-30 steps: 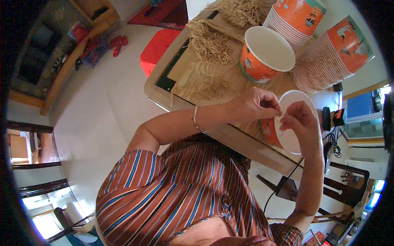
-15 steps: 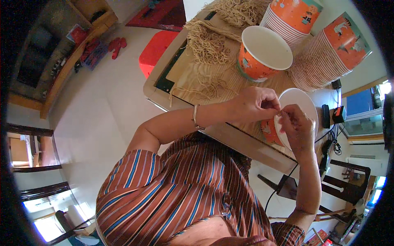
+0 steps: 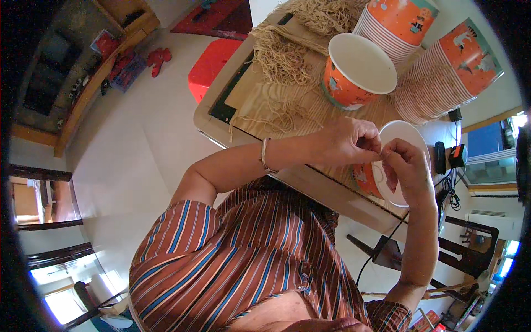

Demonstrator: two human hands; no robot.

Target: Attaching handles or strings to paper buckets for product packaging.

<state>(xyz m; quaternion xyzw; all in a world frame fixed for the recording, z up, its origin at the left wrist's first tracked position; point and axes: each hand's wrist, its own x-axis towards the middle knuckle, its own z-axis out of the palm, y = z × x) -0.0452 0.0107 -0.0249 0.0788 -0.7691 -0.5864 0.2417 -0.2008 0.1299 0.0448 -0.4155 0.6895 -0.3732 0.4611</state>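
Observation:
My left hand (image 3: 352, 143) and my right hand (image 3: 408, 170) meet with fingertips pinched close together. What they pinch is too small and hidden to make out. Just below them is an orange printed paper tub (image 3: 399, 135) with a white inside, partly covered by my hands. Beyond it stands another open orange tub (image 3: 362, 63). Loose tan strands (image 3: 279, 115), like string or noodles, lie on the wooden tabletop near my left wrist. A thicker tangle of these strands (image 3: 282, 61) is heaped farther off.
Two stacks of nested orange tubs, one at the back (image 3: 390, 27) and one at the right (image 3: 448, 74), stand on the table (image 3: 243, 102). Black cables (image 3: 452, 191) and a small black box (image 3: 458, 156) sit right. A red stool (image 3: 213, 66) is left of the table.
My right hand has shifted slightly right, and its fingertips have drawn a little away from the left ones. The left hand has barely moved.

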